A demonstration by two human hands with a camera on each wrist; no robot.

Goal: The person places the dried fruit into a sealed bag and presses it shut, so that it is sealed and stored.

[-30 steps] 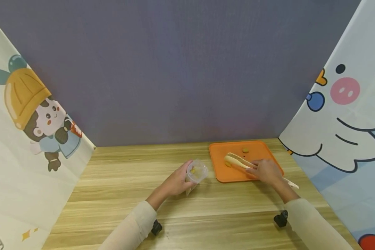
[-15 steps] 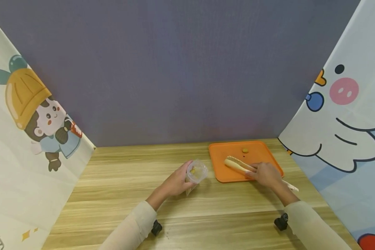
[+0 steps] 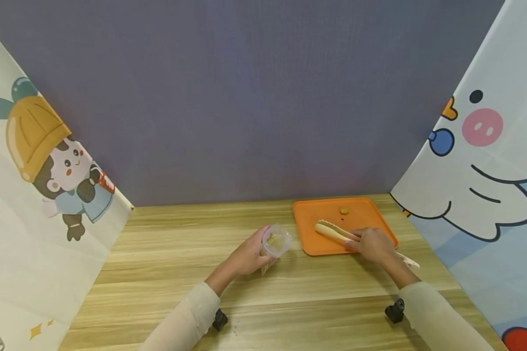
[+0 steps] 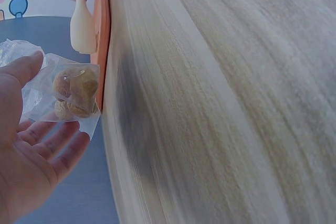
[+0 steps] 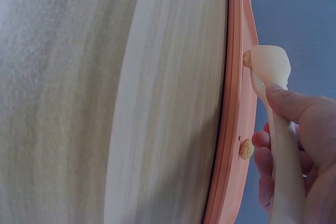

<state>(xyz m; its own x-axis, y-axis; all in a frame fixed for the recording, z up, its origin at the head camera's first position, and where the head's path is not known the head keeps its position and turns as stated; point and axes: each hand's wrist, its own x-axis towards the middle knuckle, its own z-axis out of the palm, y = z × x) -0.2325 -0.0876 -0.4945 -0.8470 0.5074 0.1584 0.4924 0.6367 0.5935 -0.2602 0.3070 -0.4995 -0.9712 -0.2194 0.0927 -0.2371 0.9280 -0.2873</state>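
over the orange tray (image 3: pixel 309 214), right hand (image 3: pixel 374 244) slants inward, pinching tongs (image 5: pixel 285 156); left hand (image 3: pixel 250 253) holds a clear bag (image 4: pixel 62 90).

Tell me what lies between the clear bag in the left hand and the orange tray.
Just bare wood: in the head view, a narrow strip of wooden table shows between the clear bag and the orange tray.

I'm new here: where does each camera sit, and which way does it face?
Head: on the head, looking forward and down at the table; left grip, right grip and sleeves show.
Left wrist: on that wrist, facing the bag; both grips show.
Right wrist: on that wrist, facing the tongs and tray; right grip shows.
Both wrist views share tongs and tray.
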